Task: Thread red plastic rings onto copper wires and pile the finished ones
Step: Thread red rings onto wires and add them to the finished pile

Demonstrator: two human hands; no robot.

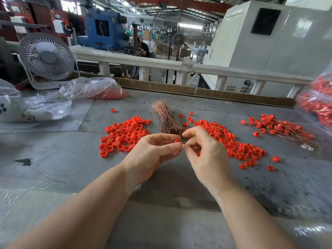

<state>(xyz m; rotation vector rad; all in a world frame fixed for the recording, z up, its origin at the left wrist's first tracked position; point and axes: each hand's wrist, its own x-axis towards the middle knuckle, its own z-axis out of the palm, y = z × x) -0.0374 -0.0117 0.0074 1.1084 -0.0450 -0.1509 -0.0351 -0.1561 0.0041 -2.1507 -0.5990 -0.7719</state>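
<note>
Left hand (154,151) pinched a red ring (178,141) between thumb and forefinger, above the surface (59,159). Right hand (204,151) fingers curled against it, wire too thin to tell. Loose rings (124,133) left, copper wires (167,117) behind, finished pile (280,127) far right

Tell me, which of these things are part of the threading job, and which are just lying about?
In the job: red ring pinched by left hand; right hand; loose rings; copper wires; finished pile.

Lying about: desk fan; plastic bag; white gadget.
</note>
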